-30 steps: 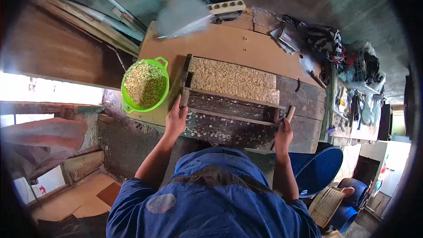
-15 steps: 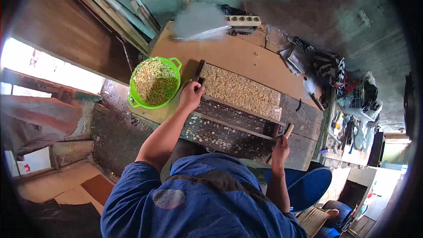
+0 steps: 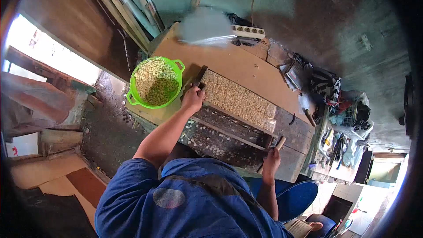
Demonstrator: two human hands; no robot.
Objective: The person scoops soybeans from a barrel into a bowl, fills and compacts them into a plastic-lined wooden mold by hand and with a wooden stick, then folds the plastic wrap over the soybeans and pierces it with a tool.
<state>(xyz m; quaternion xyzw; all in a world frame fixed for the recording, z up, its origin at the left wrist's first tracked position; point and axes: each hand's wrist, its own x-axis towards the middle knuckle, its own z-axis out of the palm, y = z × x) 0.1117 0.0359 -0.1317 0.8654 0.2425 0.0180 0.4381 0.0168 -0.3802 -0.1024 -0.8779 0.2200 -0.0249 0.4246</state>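
Observation:
A clear plastic pack of pale split beans (image 3: 240,100), pressed into a flat rectangular slab, lies on the table. Along its near side is a dark wooden frame (image 3: 229,132) with a crossbar at each end. My left hand (image 3: 192,100) is closed on the left crossbar, close to the slab's left end. At the other end, my right hand (image 3: 271,164) wraps round the right crossbar, whose pale wooden tip (image 3: 280,143) sticks out above the fingers. A bright green basin (image 3: 179,83) with two handles, heaped with similar beans, stands left of my left hand.
A power strip (image 3: 249,31) and a stack of clear plastic sheets (image 3: 207,28) lie at the table's back edge. A small dark curved object (image 3: 292,119) rests right of the slab. Bags and papers crowd the right side, and a blue barrel (image 3: 295,198) stands below the table.
The camera view has turned and shifted slightly. Both hands keep their hold on the frame, and the slab and basin stay in place on the table.

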